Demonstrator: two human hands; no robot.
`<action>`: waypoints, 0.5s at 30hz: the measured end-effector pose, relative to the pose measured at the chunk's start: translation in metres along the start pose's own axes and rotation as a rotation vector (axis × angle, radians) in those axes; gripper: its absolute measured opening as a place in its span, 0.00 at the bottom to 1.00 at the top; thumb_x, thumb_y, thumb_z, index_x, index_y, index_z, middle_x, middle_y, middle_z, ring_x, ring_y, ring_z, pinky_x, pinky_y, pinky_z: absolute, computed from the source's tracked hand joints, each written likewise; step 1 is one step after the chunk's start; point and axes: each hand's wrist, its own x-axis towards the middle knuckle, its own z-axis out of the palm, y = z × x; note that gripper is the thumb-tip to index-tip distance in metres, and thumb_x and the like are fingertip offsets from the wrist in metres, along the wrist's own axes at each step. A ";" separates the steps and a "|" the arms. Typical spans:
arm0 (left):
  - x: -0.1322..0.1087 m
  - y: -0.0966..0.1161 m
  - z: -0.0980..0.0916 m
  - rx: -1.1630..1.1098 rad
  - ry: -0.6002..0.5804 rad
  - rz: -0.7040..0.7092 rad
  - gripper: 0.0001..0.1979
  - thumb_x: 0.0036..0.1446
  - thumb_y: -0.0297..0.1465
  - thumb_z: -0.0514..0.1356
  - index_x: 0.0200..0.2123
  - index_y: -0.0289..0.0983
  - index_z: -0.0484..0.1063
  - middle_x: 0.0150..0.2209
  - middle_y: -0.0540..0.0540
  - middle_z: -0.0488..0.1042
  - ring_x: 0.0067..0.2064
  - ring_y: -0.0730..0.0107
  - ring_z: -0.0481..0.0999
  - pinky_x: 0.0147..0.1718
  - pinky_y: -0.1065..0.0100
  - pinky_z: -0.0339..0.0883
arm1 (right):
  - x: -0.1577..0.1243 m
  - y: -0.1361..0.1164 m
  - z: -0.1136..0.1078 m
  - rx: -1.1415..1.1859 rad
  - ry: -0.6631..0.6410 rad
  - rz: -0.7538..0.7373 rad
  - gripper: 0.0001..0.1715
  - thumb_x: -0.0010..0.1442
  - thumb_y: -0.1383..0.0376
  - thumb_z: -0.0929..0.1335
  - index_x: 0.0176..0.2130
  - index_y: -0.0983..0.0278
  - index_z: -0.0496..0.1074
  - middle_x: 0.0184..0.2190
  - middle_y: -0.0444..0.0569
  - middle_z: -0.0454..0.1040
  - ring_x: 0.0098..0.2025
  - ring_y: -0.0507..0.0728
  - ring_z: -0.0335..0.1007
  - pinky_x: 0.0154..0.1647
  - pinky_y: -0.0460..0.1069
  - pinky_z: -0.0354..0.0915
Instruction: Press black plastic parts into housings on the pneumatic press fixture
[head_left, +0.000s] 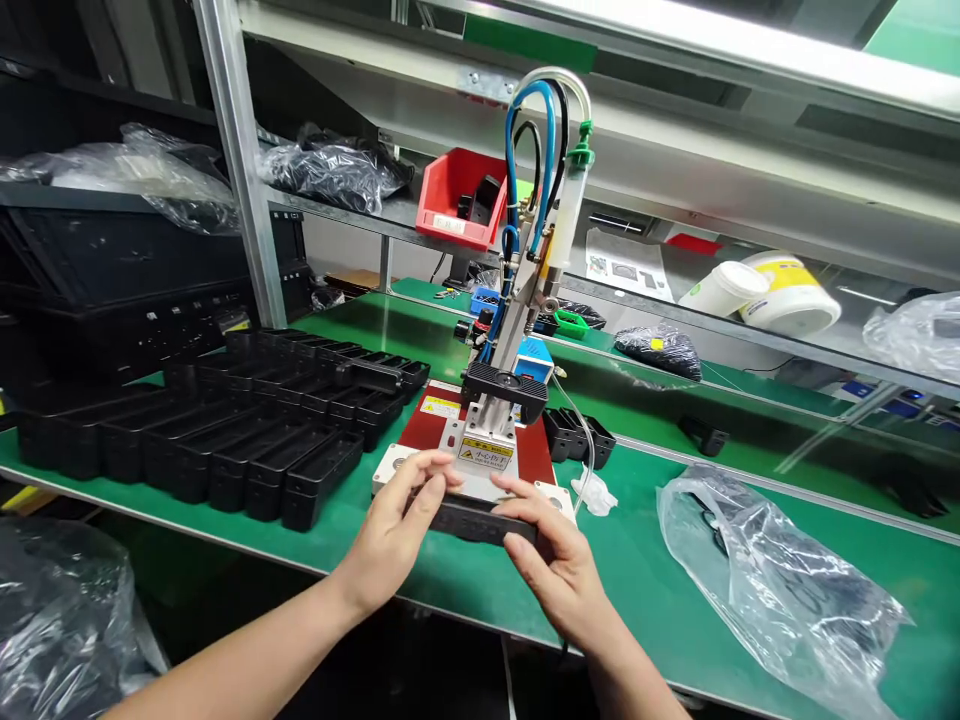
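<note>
A long black plastic case (474, 522) lies lengthwise between my hands, at the front of a small bench press. My left hand (394, 525) is at its left end, with thumb and fingers curled about that end. My right hand (559, 550) grips the right end, thumb at the front and fingers over the top. Just behind the case rise the press head, a yellow warning label (485, 454) and a black part (507, 393) across the column. Under them is the red base plate (420, 428). My fingers hide the ends of the case.
Rows of black open cases (247, 455) cover the bench at the left. A clear plastic bag (780, 570) lies at the right, and several black cases (577, 435) stand beside the press. A red bin (459, 195) and white tubs (787, 292) sit on the shelf above.
</note>
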 end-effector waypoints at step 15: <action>0.194 -0.017 0.020 0.266 0.001 0.330 0.14 0.65 0.36 0.49 0.48 0.35 0.66 0.39 0.45 0.75 0.43 0.67 0.75 0.47 0.65 0.65 | 0.146 0.044 -0.062 -0.251 0.162 -0.268 0.09 0.62 0.62 0.67 0.41 0.61 0.74 0.55 0.54 0.71 0.58 0.59 0.66 0.60 0.57 0.60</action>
